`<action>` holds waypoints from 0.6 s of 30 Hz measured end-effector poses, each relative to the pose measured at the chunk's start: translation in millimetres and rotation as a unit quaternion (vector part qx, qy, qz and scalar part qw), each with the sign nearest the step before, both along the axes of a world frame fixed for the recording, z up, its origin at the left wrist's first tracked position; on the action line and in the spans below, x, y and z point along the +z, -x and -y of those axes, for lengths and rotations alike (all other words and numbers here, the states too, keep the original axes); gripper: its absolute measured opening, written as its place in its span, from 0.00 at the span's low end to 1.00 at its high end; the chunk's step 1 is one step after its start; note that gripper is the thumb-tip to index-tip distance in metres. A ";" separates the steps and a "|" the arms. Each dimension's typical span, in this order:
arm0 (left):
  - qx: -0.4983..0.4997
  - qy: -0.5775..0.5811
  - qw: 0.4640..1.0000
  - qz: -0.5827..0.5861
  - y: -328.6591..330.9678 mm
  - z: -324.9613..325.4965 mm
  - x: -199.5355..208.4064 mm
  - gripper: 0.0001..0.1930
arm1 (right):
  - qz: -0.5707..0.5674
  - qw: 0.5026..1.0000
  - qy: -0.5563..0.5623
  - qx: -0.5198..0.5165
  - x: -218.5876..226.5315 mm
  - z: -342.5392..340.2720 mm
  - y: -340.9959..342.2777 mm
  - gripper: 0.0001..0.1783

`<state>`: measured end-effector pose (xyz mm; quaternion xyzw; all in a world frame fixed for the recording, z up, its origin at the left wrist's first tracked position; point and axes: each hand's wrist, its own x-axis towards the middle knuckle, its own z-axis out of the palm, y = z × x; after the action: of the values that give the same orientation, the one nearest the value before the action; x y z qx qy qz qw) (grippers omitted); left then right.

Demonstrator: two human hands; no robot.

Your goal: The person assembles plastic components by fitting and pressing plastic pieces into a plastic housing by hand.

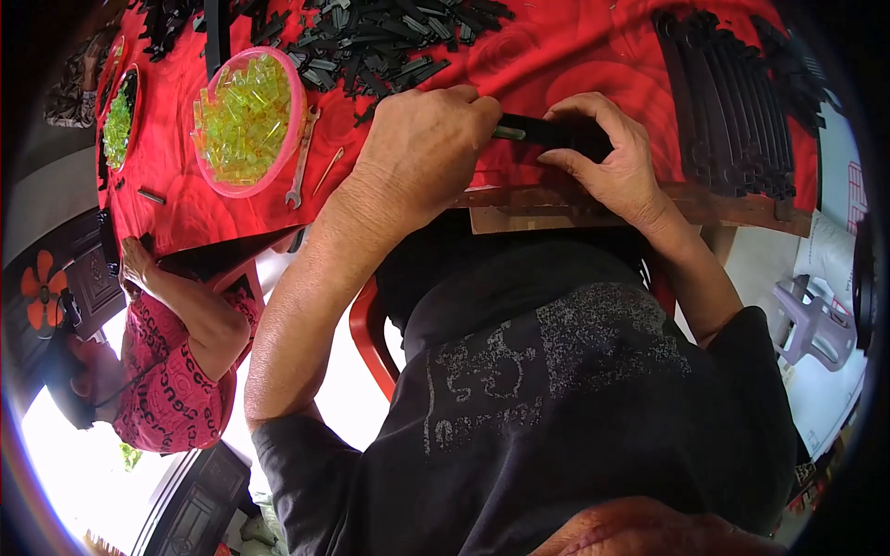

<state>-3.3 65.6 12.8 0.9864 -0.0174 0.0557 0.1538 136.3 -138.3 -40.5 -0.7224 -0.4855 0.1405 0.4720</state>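
Note:
Both my hands are over the near edge of the red-covered table, working on a black strip-like plastic part (533,127). My left hand (426,139) is closed on its left end, back of the hand up, and hides that end. A small clear greenish piece (509,132) shows at the part beside my left fingers. My right hand (612,153) curls its thumb and fingers around the dark right end, which is in shadow. To the left of my left hand lies a pink bowl (298,97) heaped with clear yellow-green plastic pieces (243,120).
Loose black parts (380,42) are piled at the far side. Long black curved strips (728,107) are stacked at right. A wrench (302,162) and a thin stick (328,170) lie beside the bowl. Another person (181,371) sits at left, near a second bowl of green pieces (119,128).

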 end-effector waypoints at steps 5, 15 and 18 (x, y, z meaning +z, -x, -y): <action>0.000 0.009 1.000 0.000 0.5 1.4 -2.0 0.04 | 0.035 0.999 -0.023 0.017 -2.5 0.6 -1.0 0.19; 0.000 0.024 1.000 -0.021 1.4 -0.5 -3.1 0.05 | 0.098 0.994 -0.037 0.042 -2.0 -3.6 1.1 0.17; 0.013 0.025 0.999 -0.028 3.6 -0.1 -3.6 0.04 | 0.140 0.989 -0.028 0.041 -0.4 -6.0 3.3 0.19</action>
<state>-6.9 65.7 9.2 0.9835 0.0011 0.0306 0.1782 133.0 -132.3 -40.9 -0.7012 -0.5796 0.0435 0.4130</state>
